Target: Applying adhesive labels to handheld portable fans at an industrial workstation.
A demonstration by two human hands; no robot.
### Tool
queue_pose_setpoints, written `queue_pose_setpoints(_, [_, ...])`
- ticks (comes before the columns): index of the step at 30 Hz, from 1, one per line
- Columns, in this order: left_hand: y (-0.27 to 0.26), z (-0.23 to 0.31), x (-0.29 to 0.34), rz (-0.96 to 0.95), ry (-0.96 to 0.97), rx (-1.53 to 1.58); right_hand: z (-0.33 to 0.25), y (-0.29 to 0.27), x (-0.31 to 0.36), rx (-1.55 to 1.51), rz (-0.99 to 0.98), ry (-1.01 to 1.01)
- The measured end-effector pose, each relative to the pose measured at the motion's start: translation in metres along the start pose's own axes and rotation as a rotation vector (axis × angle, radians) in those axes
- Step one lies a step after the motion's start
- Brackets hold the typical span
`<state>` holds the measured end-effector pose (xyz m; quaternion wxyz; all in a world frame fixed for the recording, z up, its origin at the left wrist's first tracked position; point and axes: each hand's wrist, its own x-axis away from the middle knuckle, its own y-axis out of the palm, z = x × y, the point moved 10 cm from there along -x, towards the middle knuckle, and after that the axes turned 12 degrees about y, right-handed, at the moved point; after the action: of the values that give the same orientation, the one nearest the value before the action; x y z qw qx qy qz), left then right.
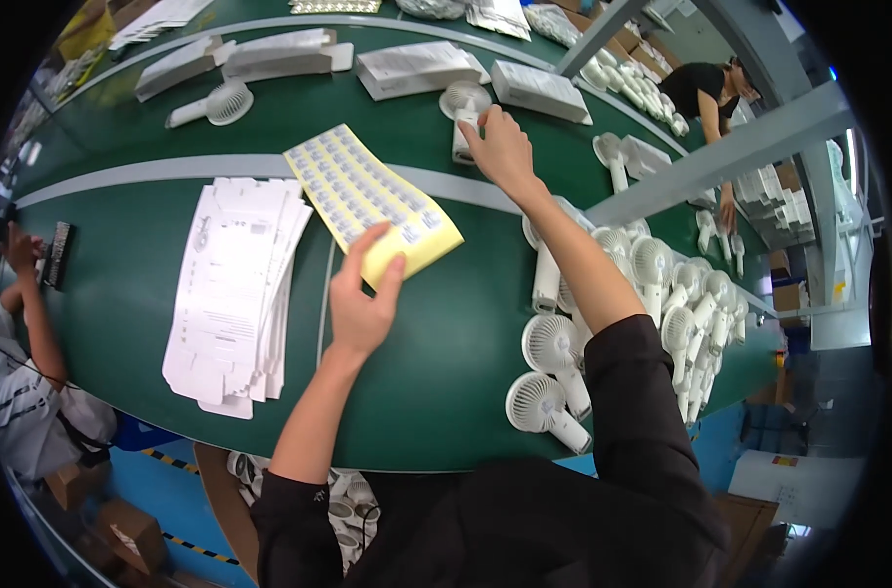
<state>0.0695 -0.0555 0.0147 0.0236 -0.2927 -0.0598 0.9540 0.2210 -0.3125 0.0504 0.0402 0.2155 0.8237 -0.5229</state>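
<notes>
My left hand point(360, 306) pinches the lower edge of a yellow-backed sheet of small printed labels point(353, 188), which slants up and away over the green table. At the far side, my right hand point(506, 153) is closed at the handle of a white handheld fan point(464, 99), its thumb and fingertips bent over it. That fan lies with its round head pointing away from me. Left of the label sheet is a stack of flat white printed cartons point(232, 284). Under and beside my right forearm, many white handheld fans point(552, 343) lie crowded together.
Folded white boxes point(418, 69) and another fan point(228, 102) line the far side. A grey metal post point(730, 147) slants across the right. One co-worker point(705, 93) works at far right, another person's arm point(36, 314) reaches in at left. An open carton of fans point(345, 510) stands below the table edge.
</notes>
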Motion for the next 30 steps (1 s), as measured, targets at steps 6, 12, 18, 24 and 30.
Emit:
queue_pose_setpoints(6, [0.032,-0.030,0.004,-0.236,-0.136,0.052,-0.129,0.070,-0.023,-0.152,-0.041,-0.388])
queue_pose_setpoints(12, [0.027,-0.036,0.000,-0.257,-0.159,0.100,-0.276,0.166,-0.017,-0.289,-0.208,-0.485])
queue_pose_setpoints(18, [0.026,-0.031,0.003,-0.252,-0.056,0.263,-0.361,0.261,-0.017,-0.269,-0.557,-0.234])
queue_pose_setpoints(24, [0.020,-0.032,0.007,-0.234,-0.057,0.289,-0.350,0.282,-0.033,-0.083,-0.483,-0.096])
queue_pose_setpoints(30, [0.026,-0.040,0.007,-0.287,-0.215,0.228,-0.279,0.228,-0.044,-0.196,-0.235,-0.079])
